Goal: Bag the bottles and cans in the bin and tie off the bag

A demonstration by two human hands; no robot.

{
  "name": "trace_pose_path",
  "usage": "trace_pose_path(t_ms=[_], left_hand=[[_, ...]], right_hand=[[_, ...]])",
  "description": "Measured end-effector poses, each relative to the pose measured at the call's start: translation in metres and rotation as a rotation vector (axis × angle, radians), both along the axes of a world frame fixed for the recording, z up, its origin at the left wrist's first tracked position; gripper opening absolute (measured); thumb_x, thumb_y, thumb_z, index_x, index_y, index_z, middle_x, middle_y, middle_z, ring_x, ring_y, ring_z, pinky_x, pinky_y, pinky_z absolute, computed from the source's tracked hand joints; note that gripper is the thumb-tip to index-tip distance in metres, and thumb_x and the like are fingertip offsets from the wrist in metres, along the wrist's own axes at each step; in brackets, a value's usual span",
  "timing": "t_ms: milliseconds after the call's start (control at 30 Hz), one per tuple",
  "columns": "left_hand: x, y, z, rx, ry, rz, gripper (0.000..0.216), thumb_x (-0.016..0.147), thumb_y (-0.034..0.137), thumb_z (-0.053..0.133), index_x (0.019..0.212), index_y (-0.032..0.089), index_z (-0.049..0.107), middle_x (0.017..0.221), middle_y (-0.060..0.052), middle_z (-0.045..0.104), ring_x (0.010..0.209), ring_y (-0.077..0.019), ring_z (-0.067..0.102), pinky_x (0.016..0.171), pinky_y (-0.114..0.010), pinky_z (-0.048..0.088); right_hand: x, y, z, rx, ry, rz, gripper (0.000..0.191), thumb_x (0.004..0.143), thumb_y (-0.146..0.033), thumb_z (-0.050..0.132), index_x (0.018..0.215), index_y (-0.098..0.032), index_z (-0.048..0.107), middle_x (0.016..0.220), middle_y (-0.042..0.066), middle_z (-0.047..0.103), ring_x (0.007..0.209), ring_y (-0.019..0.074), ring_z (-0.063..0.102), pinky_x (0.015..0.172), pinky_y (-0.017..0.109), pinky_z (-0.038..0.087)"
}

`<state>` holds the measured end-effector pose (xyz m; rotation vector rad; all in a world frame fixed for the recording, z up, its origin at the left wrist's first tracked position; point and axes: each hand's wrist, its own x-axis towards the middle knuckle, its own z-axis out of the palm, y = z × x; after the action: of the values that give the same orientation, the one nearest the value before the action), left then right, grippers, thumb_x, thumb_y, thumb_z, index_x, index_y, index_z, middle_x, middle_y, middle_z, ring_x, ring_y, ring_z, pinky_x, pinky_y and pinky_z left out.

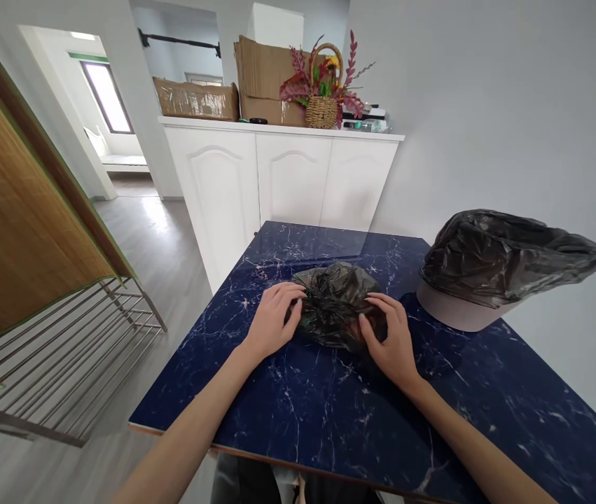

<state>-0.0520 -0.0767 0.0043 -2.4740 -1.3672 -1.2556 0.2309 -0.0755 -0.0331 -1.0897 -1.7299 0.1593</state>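
Head view: left hand (271, 320), right hand (391, 341) fingers gripping crumpled black bag (337, 297); contents hidden.

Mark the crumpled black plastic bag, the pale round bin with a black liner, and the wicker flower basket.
Crumpled black plastic bag (337, 299): head view, wrinkled top.
Pale round bin (455, 315): head view, bare side wall.
Wicker flower basket (321, 112): head view, woven body.

The desk (329, 420) has a dark blue top with white marble veining. A crumpled black plastic bag (337, 301) lies near its centre. A beige bin (460, 311) with a black liner (508, 255) stands at the right side.
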Motion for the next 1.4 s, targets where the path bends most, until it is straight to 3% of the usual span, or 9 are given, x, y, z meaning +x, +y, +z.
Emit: trace_pose_path(t_ms=[133,233,367,467,600,900,1067,1200,1400], left_hand=[[0.008,-0.002,0.001,-0.002,0.072,-0.089,0.023,0.11,0.029,0.049,0.117,0.026,0.071,0.115,-0.009,0.079,0.127,-0.0283,0.066,0.114,-0.051,0.049],[0.009,-0.002,0.0,0.021,0.072,-0.062,0.024,0.11,0.028,0.048,0.106,0.024,0.072,0.1,-0.009,0.077,0.108,-0.0271,0.069,0.105,-0.049,0.052],[0.007,0.0,0.0,0.058,0.072,-0.021,0.028,0.111,0.025,0.045,0.096,0.023,0.068,0.086,-0.006,0.073,0.085,-0.0229,0.065,0.095,-0.045,0.053],[0.005,0.002,0.001,0.076,0.086,0.003,0.03,0.11,0.027,0.048,0.089,0.024,0.068,0.078,-0.004,0.07,0.08,-0.0224,0.064,0.092,-0.045,0.052],[0.002,0.005,0.002,0.105,0.077,0.086,0.036,0.111,0.03,0.048,0.082,0.025,0.068,0.069,-0.002,0.064,0.073,-0.0218,0.061,0.092,-0.046,0.051],[-0.014,0.009,-0.001,0.133,0.016,0.282,0.043,0.112,0.035,0.044,0.074,0.025,0.061,0.068,-0.002,0.063,0.069,-0.0218,0.056,0.095,-0.05,0.047],[-0.037,-0.005,0.0,0.056,0.048,0.232,0.053,0.112,0.035,0.043,0.061,0.024,0.052,0.058,0.001,0.059,0.064,-0.0197,0.056,0.096,-0.048,0.047],[-0.055,-0.02,0.002,-0.052,0.083,0.166,0.048,0.114,0.033,0.037,0.074,0.025,0.061,0.075,0.0,0.072,0.072,-0.0187,0.066,0.092,-0.04,0.051],[-0.059,-0.026,-0.004,-0.132,0.153,0.137,0.035,0.111,0.038,0.046,0.141,0.026,0.058,0.147,-0.01,0.068,0.131,-0.0283,0.066,0.109,-0.045,0.047]], right_hand=[[-0.011,-0.015,0.014,0.11,-0.181,0.132,0.059,0.101,-0.03,0.066,0.156,-0.032,0.045,0.156,0.013,0.056,0.15,0.0371,0.048,0.124,0.065,0.04],[-0.016,-0.015,0.016,0.134,-0.258,0.182,0.065,0.1,-0.025,0.064,0.16,-0.033,0.041,0.143,0.01,0.066,0.145,0.0364,0.052,0.125,0.067,0.038],[-0.014,-0.012,0.012,0.145,-0.239,0.181,0.051,0.098,-0.02,0.064,0.145,-0.036,0.056,0.102,0.002,0.074,0.11,0.031,0.065,0.121,0.065,0.041],[-0.01,-0.013,0.011,0.143,-0.218,0.161,0.031,0.096,-0.019,0.066,0.121,-0.036,0.069,0.094,0.002,0.071,0.102,0.03,0.063,0.117,0.063,0.043],[-0.006,-0.016,0.014,0.124,-0.142,0.124,0.013,0.094,-0.018,0.066,0.095,-0.032,0.067,0.093,0.005,0.067,0.104,0.0306,0.061,0.112,0.061,0.044],[0.012,-0.012,0.019,-0.001,0.093,0.071,0.014,0.105,-0.025,0.051,0.093,-0.026,0.058,0.101,0.008,0.06,0.095,0.0253,0.063,0.079,0.041,0.055],[0.036,-0.03,0.021,-0.047,0.08,0.154,0.017,0.104,-0.026,0.057,0.088,-0.026,0.064,0.126,0.011,0.059,0.125,0.0301,0.063,0.099,0.048,0.057],[0.06,-0.053,0.017,-0.107,-0.073,0.224,0.018,0.103,-0.026,0.06,0.088,-0.028,0.069,0.149,0.009,0.052,0.146,0.0363,0.05,0.113,0.061,0.051],[0.081,-0.073,0.003,-0.114,-0.288,0.244,0.017,0.105,-0.026,0.058,0.094,-0.031,0.071,0.164,0.006,0.042,0.155,0.0411,0.04,0.109,0.067,0.055]])
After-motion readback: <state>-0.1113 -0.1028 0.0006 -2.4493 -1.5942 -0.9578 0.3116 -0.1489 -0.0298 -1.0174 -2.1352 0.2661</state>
